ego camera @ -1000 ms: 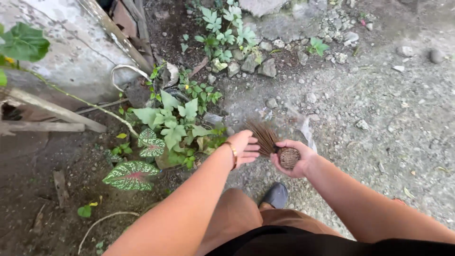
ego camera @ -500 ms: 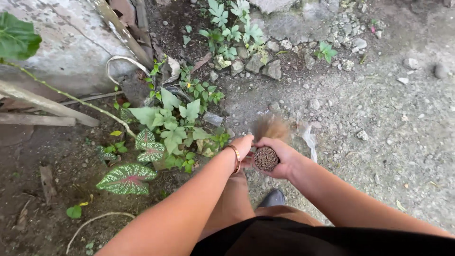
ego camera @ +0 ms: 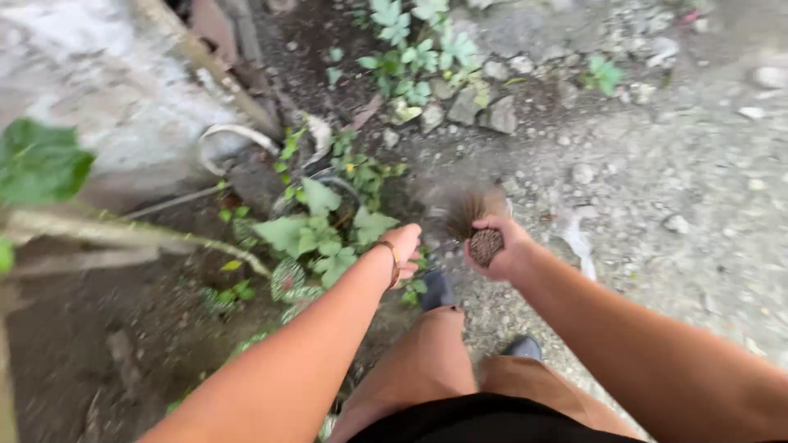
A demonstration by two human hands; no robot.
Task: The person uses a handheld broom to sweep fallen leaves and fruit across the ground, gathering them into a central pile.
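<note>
While I look down past the brown trousers (ego camera: 427, 361) and the dark shoe (ego camera: 437, 289), the stick broom (ego camera: 480, 230) is my landmark: a bundle of thin brown ribs, held above the gravel ground (ego camera: 657, 164). The right hand (ego camera: 502, 246) has its grip closed round the bound butt end, whose cut tips face me. Just left of the broom the left hand (ego camera: 402, 250), with a bangle (ego camera: 391, 261) at the wrist, shows loose fingers and holds nothing I can see. I judge the broom light, stiff at the bound end and springy, a little brittle, toward the splayed tips, so the bound end is the place to hold. Left of the broom grow leafy plants (ego camera: 320, 234); beyond it lie stones (ego camera: 492, 111).
</note>
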